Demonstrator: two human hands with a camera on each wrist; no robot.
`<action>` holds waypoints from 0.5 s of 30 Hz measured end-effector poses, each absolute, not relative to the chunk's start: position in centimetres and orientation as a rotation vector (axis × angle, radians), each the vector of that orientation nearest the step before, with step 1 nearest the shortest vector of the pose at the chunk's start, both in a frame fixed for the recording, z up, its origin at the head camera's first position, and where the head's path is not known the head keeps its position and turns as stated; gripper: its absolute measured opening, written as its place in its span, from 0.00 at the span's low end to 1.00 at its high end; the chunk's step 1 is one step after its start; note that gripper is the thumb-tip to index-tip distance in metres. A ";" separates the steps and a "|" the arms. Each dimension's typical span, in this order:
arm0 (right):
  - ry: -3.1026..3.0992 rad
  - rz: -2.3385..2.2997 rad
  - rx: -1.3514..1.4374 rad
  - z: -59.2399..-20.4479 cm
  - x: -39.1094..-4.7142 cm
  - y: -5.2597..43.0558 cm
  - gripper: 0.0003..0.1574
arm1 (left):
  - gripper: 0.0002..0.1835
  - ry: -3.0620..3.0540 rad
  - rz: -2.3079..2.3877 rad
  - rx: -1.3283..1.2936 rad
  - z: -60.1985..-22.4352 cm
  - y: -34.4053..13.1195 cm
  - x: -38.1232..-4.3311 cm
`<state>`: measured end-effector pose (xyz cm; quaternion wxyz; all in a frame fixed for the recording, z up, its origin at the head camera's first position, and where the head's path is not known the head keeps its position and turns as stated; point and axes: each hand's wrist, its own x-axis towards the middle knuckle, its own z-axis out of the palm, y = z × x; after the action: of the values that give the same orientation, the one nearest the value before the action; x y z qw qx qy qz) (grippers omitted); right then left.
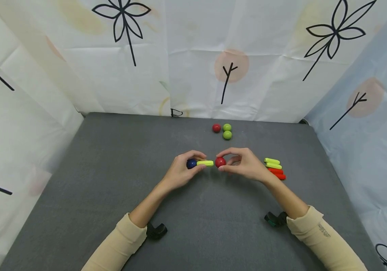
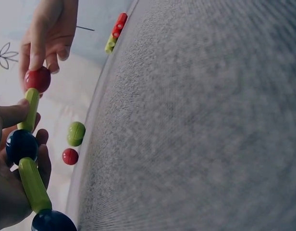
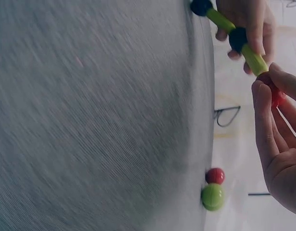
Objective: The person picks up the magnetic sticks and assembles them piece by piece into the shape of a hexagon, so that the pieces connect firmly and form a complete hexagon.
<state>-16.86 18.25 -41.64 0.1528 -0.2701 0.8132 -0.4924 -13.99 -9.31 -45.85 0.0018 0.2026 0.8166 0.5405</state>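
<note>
My left hand pinches a yellow-green rod between thumb and fingers. That rod joins a dark blue ball. In the left wrist view a second yellow-green rod and another dark blue ball continue the chain. Facing it, my right hand holds a red ball between thumb and fingertips, at the rod's free end. Whether ball and rod are joined, I cannot tell: the head view shows a sliver between them, while in both wrist views they appear to meet.
Beyond the hands, a loose red ball lies beside two green balls. To the right of my right hand are two yellow-green rods and two red rods. A patterned cloth borders the grey table.
</note>
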 end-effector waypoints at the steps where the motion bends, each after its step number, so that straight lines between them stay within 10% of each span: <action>1: 2.322 -1.419 -0.783 -41.8 -16.7 18.2 0.25 | 0.16 2.567 1.691 0.638 -45.9 -9.3 -14.0; 15: 2.251 -1.491 -0.776 -42.0 -15.9 17.6 0.26 | 0.18 2.620 1.619 0.679 -45.3 -8.7 -13.8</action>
<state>-15.91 17.61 -41.99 0.1656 -0.2724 0.7903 -0.5233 -13.77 -8.75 -45.32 -0.0059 0.2154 0.8307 0.5133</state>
